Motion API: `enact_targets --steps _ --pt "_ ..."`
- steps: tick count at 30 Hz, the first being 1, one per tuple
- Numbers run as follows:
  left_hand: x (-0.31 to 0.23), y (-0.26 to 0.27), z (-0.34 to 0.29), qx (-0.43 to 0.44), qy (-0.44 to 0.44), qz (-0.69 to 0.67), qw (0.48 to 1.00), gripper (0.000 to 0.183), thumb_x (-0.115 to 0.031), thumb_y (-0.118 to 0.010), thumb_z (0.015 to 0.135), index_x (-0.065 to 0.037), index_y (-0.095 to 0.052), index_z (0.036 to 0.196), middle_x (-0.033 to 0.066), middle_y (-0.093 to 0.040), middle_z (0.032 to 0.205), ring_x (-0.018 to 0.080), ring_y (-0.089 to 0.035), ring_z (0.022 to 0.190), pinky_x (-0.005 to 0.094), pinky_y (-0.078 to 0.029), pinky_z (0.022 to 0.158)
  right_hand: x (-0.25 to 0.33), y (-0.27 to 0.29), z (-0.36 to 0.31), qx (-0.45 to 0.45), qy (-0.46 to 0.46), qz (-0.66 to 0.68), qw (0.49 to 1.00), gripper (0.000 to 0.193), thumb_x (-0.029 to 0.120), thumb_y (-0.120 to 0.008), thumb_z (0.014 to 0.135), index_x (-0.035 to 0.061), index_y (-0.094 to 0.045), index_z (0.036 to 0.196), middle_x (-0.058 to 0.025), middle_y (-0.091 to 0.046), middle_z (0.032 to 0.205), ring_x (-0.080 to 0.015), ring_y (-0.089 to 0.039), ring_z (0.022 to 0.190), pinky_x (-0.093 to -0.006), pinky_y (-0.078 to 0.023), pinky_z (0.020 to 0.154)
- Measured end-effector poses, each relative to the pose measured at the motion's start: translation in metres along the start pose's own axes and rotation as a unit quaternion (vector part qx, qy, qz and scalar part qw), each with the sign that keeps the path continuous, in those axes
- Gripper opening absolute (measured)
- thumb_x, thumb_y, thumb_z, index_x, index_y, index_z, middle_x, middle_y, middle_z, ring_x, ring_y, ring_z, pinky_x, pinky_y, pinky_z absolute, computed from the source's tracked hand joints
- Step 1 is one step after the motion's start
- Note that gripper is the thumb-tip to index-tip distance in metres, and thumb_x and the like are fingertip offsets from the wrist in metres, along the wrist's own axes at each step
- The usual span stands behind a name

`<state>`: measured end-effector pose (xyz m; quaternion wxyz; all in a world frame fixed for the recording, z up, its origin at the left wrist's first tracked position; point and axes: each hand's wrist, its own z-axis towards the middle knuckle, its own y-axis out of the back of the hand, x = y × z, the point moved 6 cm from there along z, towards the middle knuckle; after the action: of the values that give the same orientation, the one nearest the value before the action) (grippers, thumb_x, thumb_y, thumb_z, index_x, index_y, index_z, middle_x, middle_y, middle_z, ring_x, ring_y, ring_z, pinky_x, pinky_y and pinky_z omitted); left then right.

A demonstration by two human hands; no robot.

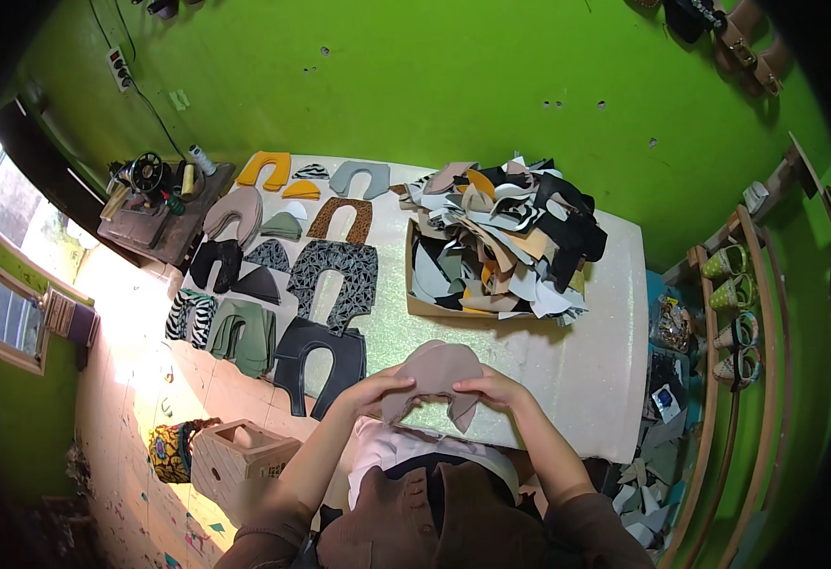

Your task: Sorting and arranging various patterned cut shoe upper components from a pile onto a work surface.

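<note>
left hand (382, 387): fingers closed on the left side of a taupe horseshoe-shaped piece (442, 358), thumb on its upper face. right hand (493, 387): fingers closed on the right side of the same piece, thumb likewise on top. the piece is in front of the torso, at the near edge of the pale table (614, 294), its opening toward the person; number of layers cannot be told. black cut pieces (290, 358) lie just left of the left hand. beyond the hands, a cardboard box (434, 309) overflows with mixed scraps (501, 228).
</note>
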<state>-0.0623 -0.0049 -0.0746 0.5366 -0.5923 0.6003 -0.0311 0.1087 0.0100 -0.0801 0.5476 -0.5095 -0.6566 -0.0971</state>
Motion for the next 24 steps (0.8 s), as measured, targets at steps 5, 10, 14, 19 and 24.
enact_targets --steps 5,10,14,19,24 --pt "0.0 -0.002 0.008 -0.019 0.058 -0.082 0.995 0.041 -0.018 -0.054 0.086 -0.001 -0.039 0.119 0.0144 -0.055 0.099 0.0186 -0.058 0.083 0.029 -0.05 0.072 -0.002 0.001 -0.007 0.012 -0.14 0.145 0.979 0.042 0.003 -0.051 0.081 -0.0068 -0.038 0.12 -0.0212 -0.054 0.107 -0.0276 -0.057 0.095 -0.0342 -0.044 0.086" --pt "-0.007 0.007 0.011 -0.118 0.024 0.028 0.992 0.026 -0.015 -0.05 0.088 0.0 -0.045 0.11 0.0072 -0.058 0.086 0.0122 -0.057 0.066 0.0233 -0.049 0.062 0.008 -0.011 -0.005 0.12 -0.038 0.185 0.975 0.051 0.001 -0.051 0.081 -0.0005 -0.03 0.127 -0.0201 -0.052 0.111 -0.0264 -0.056 0.096 -0.0353 -0.045 0.085" --pt "-0.006 0.023 0.012 -0.128 -0.013 -0.016 0.992 0.024 -0.011 -0.052 0.086 0.001 -0.047 0.106 0.0082 -0.058 0.085 0.0126 -0.057 0.071 0.0235 -0.049 0.065 0.001 -0.011 0.008 0.081 -0.02 0.188 0.979 0.061 0.001 -0.051 0.082 0.0089 -0.022 0.134 -0.0174 -0.05 0.114 -0.0255 -0.056 0.096 -0.0354 -0.045 0.084" --pt "-0.024 0.042 -0.011 -0.092 -0.067 0.012 0.993 0.037 -0.005 -0.051 0.084 -0.001 -0.037 0.119 0.0135 -0.056 0.097 0.019 -0.059 0.085 0.0289 -0.051 0.073 -0.013 -0.028 0.036 0.022 -0.028 0.186 0.982 0.06 -0.001 -0.049 0.082 0.0099 -0.022 0.134 -0.016 -0.049 0.117 -0.0273 -0.054 0.102 -0.0397 -0.045 0.085" --pt "-0.051 0.077 -0.051 -0.048 -0.056 -0.066 0.995 0.047 0.002 -0.043 0.084 -0.003 -0.027 0.128 0.0186 -0.045 0.118 0.0285 -0.053 0.104 0.0361 -0.046 0.088 -0.012 -0.067 0.072 -0.025 -0.024 0.238 0.971 0.058 -0.003 -0.047 0.081 0.011 -0.024 0.133 -0.0153 -0.046 0.12 -0.0284 -0.05 0.108 -0.0451 -0.045 0.087"
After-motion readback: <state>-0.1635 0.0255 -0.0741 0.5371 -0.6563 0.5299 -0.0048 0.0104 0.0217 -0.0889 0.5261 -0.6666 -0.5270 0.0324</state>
